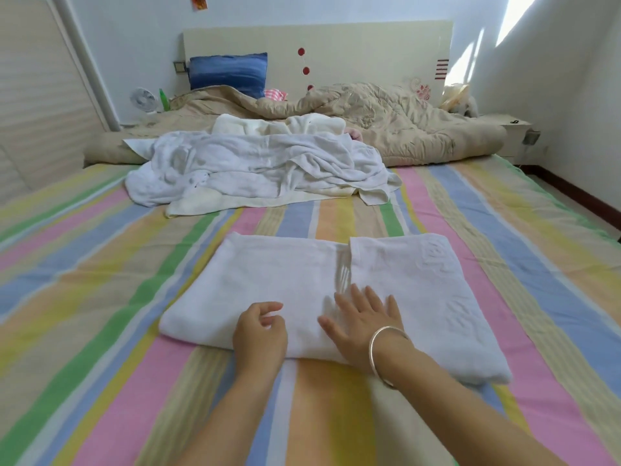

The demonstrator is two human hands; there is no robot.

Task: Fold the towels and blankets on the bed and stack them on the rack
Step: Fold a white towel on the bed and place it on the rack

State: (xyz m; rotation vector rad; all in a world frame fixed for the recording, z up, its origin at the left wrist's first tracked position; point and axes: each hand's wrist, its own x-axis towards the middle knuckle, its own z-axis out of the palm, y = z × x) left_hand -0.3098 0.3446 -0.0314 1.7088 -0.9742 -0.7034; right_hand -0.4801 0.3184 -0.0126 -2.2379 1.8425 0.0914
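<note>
The white towel [268,274] lies on the near part of the bed [100,280], directly in front of the person. It is already folded into a wide, flat rectangle. One flap is laid over from the right, and its edge runs down the middle of the towel.

I judge that the task is at an early stage. This one towel is partly folded and probably needs one or two more folds before it is compact. Behind it, well apart, a crumpled pile of white towels [255,166] lies unfolded, with a cream towel [235,200] spread under it. Farther back, a beige quilt [386,122] is bunched across the head of the bed. All of these are not yet folded, and nothing is stacked. The rack is not in view.

The right hand [363,321] lies flat on the towel, near its front edge and just beside the flap edge. Its fingers [356,294] are straight and spread apart, and seem to smooth the cloth. The left hand [258,331] rests on the front edge of the towel, just beside the right hand. Its fingers [268,309] are loosely curled, and I cannot see any cloth held between them.
</note>
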